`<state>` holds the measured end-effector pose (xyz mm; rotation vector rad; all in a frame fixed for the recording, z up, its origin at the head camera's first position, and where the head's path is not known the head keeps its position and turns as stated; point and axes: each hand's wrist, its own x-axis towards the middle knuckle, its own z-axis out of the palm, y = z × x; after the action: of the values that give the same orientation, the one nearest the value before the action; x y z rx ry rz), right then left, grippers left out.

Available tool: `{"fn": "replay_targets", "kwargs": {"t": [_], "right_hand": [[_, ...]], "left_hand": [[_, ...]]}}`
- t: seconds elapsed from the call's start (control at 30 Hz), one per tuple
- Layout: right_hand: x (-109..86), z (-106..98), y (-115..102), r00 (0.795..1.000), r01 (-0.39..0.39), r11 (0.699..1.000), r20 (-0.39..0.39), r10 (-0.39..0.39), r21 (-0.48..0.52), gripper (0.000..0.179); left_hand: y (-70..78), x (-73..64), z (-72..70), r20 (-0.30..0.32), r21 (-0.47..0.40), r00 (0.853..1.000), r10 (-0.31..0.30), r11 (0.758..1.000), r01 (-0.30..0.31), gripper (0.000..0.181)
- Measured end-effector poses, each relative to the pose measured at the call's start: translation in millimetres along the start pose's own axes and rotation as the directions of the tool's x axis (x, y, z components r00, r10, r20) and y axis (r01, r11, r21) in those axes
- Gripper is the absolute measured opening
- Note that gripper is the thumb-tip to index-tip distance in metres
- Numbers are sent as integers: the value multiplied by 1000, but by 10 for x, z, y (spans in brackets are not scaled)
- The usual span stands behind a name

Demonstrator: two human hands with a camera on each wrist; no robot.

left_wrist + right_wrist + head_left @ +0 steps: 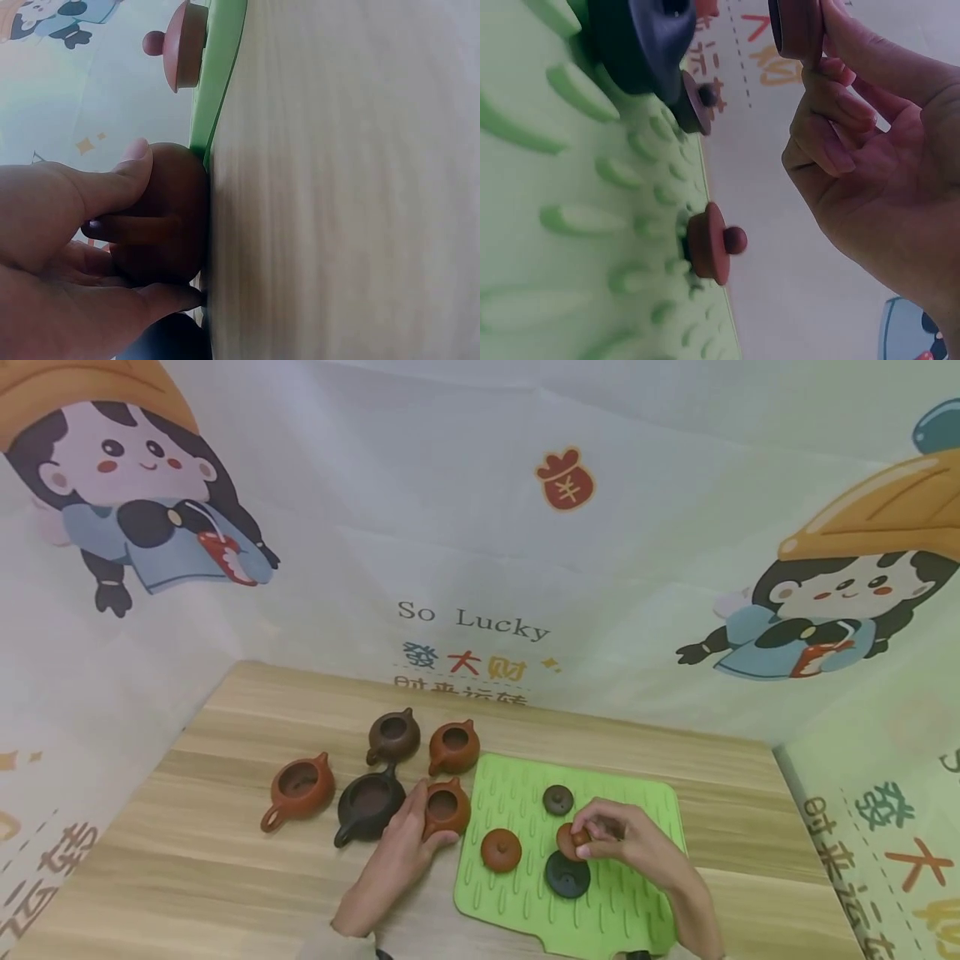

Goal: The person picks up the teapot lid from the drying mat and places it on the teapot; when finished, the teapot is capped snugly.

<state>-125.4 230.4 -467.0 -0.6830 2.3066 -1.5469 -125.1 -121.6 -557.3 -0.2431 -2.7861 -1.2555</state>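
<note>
My left hand (pixel 401 843) holds a small orange-brown clay teapot (pixel 447 807) that has no lid, on the table beside the mat. In the left wrist view, thumb and fingers lie on both sides of this teapot (pixel 169 195), near its handle. My right hand (pixel 626 839) pinches an orange-brown teapot lid (pixel 568 843) above the green mat (pixel 517 777). Below it lies a black lid (pixel 567 874); a dark brown lid (pixel 558 800) and a reddish lid (pixel 501 850) also rest there. The right wrist view shows the held lid (pixel 799 30) raised off the mat.
Lidless teapots stand left of the mat: a black one (pixel 371 802) next to my left hand, a dark brown one (pixel 393 739) and an orange one (pixel 455 747) behind, another orange one (pixel 300 787) farther left. A printed cloth (pixel 465 527) rises behind the wooden table (pixel 187 860).
</note>
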Motion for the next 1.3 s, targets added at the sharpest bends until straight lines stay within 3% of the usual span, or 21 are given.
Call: {"fn": "replay_targets", "kwargs": {"t": [0.3, 1.03, 1.3], "right_hand": [[127, 104, -8, 999, 43, 999, 28, -44, 18, 17], [581, 418, -250, 994, -60, 998, 87, 59, 11, 18], [770, 536, -331, 997, -39, 999, 63, 40, -21, 16]], "left_hand": [[24, 48, -9, 20, -14, 1000, -11, 1000, 11, 99], [124, 4, -59, 6, -15, 999, -34, 999, 34, 97], [90, -10, -33, -27, -6, 1000, -2, 1000, 1, 98]]}}
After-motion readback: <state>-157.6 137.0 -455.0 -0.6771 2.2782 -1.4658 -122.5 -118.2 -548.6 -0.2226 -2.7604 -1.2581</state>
